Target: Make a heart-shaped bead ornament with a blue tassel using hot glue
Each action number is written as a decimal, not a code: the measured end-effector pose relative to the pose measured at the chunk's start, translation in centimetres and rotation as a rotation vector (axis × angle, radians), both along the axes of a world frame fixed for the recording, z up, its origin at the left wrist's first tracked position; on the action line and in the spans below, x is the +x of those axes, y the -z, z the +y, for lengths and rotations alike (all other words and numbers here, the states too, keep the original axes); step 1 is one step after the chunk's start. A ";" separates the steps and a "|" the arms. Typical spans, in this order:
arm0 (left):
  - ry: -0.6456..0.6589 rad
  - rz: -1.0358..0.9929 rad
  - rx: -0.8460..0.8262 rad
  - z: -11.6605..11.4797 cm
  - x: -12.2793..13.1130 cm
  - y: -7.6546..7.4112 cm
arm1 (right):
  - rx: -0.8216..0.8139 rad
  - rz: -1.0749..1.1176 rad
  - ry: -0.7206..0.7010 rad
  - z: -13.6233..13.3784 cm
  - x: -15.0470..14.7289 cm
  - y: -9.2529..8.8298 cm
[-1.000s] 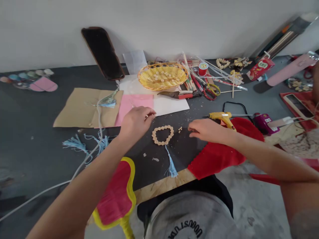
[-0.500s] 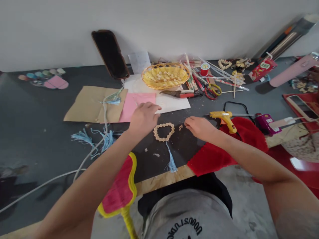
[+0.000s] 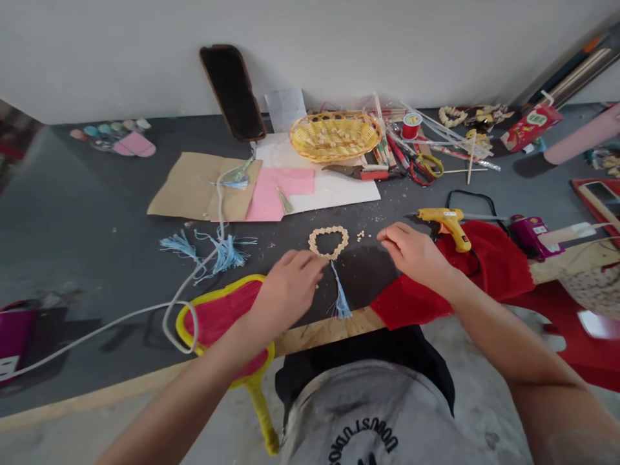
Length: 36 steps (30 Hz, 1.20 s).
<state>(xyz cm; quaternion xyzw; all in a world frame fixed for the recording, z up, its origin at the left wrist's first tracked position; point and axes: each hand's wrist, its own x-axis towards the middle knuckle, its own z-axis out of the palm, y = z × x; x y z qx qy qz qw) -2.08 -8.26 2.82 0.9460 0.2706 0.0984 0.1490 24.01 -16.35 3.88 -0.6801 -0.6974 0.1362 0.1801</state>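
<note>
A heart-shaped ring of pale beads [image 3: 329, 241] lies on the dark table, with a light blue tassel [image 3: 340, 294] trailing from its tip toward me. My left hand [image 3: 289, 289] rests just below and left of the ring, fingers curled, fingertips close to its lower edge; what they pinch, if anything, is hidden. My right hand [image 3: 413, 251] lies palm down to the right of the ring, fingers stretched toward a few loose beads [image 3: 360, 236].
A yellow glue gun [image 3: 448, 221] lies on red fabric [image 3: 450, 278] at the right. A yellow basket [image 3: 334, 135], scissors, sticks and red thread sit at the back. Pink paper [image 3: 278, 192], brown card [image 3: 203, 187], blue tassels [image 3: 220, 248], a white cable and a red-and-yellow fan [image 3: 223, 320] are at the left.
My left hand has drawn back from above the pink paper to just below the bead heart. My right hand has stayed beside the loose beads. The view has shifted right.
</note>
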 end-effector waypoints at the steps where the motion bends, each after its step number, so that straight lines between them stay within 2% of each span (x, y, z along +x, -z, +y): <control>1: 0.038 0.023 -0.002 -0.9 -0.2 0.1 | 0.024 0.015 -0.007 -0.8 -0.7 0.1; 3: 0.079 0.065 -0.013 -2.2 -0.5 0.2 | 0.049 0.015 -0.072 -2.4 -2.6 0.6; 6: 0.075 0.105 -0.006 -2.8 -0.8 0.4 | 0.070 -0.052 -0.297 -4.4 -5.9 1.5; 9: 0.075 0.171 0.034 -2.7 -0.8 0.5 | 0.042 -0.103 -0.375 -5.6 -7.9 2.1; 16: 0.073 0.312 0.116 -2.9 -0.3 0.3 | 0.044 -0.182 -0.386 -6.3 -8.1 2.7; 25: 0.085 0.320 0.096 -3.1 -0.2 0.2 | 0.061 -0.182 -0.370 -6.8 -8.2 2.8; 32: 0.122 0.387 0.181 -3.1 0.0 0.0 | 0.146 -0.151 -0.354 -6.6 -7.9 3.7; 36: 0.136 0.399 0.220 -3.1 -0.1 0.0 | 0.146 -0.140 -0.349 -6.6 -7.4 3.4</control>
